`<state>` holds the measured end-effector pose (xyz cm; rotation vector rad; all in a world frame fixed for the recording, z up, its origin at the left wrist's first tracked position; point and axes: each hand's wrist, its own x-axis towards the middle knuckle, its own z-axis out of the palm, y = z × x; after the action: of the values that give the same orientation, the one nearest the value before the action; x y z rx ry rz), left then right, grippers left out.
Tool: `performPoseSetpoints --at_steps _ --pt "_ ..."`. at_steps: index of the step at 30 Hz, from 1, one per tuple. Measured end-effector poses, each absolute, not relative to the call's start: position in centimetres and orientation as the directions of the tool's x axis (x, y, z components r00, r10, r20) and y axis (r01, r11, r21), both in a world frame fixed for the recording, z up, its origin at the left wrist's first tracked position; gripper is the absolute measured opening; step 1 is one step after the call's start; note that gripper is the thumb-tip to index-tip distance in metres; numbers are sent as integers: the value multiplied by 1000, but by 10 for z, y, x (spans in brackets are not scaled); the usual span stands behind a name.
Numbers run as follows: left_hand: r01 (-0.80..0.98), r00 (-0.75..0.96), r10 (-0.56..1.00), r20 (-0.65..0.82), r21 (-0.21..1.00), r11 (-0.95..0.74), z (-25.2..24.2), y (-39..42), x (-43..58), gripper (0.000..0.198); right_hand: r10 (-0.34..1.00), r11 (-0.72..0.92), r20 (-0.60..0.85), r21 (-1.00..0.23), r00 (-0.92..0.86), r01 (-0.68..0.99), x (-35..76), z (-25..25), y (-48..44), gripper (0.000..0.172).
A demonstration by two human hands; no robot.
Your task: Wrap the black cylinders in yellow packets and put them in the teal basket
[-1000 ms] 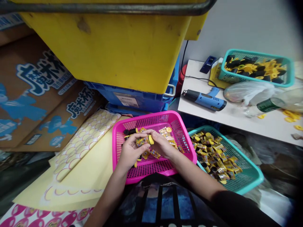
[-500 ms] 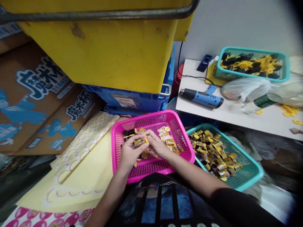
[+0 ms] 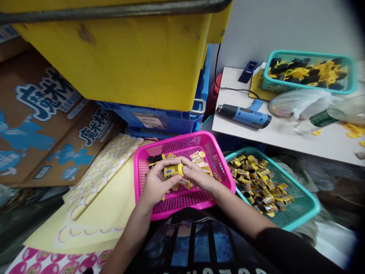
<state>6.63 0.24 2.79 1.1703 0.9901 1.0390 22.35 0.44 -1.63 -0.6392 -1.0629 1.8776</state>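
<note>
My left hand (image 3: 154, 184) is closed around a small yellow canister (image 3: 172, 171) lying sideways, with a barcode panel facing up. At the canister's yellow right end, my right hand (image 3: 198, 176) presses with its fingers. Its fingertips are partly hidden behind that end. Both hands are over a pink basket (image 3: 231, 178). Inside the basket, black-and-yellow pieces (image 3: 155, 158) lie at the left, partly covered by my left hand. Several printed yellow wrappers (image 3: 205, 167) and a round yellow disc (image 3: 202, 154) are at the right.
To the right, a teal basket (image 3: 302, 198) holds many yellow canisters. A blue heat gun (image 3: 246, 115) lies on a white table (image 3: 273, 140), near another teal basket (image 3: 309, 55) of parts. A yellow bin (image 3: 137, 61) overhangs the far side. Sticker sheets (image 3: 94, 213) lie left.
The canister has turned between my hands, so its barcode side now faces up. My right hand has shifted slightly to the right along with the cap end. The view has moved a little.
</note>
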Motion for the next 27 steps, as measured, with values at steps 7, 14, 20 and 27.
performPoseSetpoints --at_steps 7,14,20,27 --pt "-35 301 952 -51 997 64 30 0 67 27 808 -353 32 -773 -589 -526 228 -19 8 54" --pt "171 334 940 69 976 -133 20 9 58 25 838 -244 18 -882 -545 -404 234 -25 12 50" --pt "356 389 860 331 807 -472 13 9 82 39 977 -102 -49 -963 -209 -251 259 -6 -13 47" --pt "381 426 890 162 860 -339 -8 14 66 38 934 -327 -169 -762 315 560 443 33 -92 47"
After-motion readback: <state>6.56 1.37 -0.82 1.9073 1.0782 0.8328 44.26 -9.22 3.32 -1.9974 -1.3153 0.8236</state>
